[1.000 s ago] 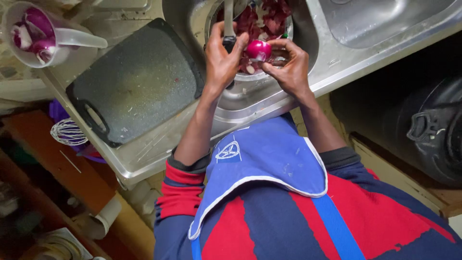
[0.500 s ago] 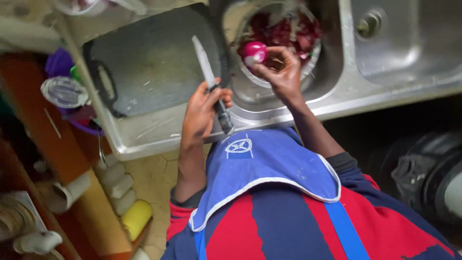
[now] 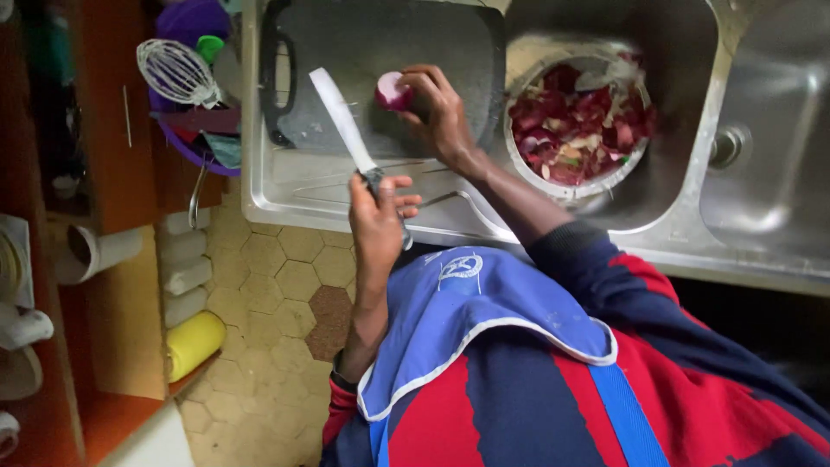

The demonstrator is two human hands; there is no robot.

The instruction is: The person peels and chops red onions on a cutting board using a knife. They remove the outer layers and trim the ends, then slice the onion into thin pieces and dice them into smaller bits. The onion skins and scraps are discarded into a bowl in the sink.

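Steel sink unit point(image 3: 285, 195) over hexagon-tiled floor point(image 3: 277, 285). Dark cutting board point(image 3: 389, 43) on drainboard; bowl point(image 3: 575, 186) of red peelings in basin. Left hand point(image 3: 378, 220) clenched on knife point(image 3: 341, 121), blade over board. Right hand point(image 3: 441, 108) fingertips grip 1 peeled red onion point(image 3: 391, 91) on board.

A bowl point(image 3: 519, 164) of red peelings sits in the sink point(image 3: 692, 207) at two o'clock. A whisk point(image 3: 177, 73) lies at ten o'clock; a yellow roll point(image 3: 194, 342) at eight.
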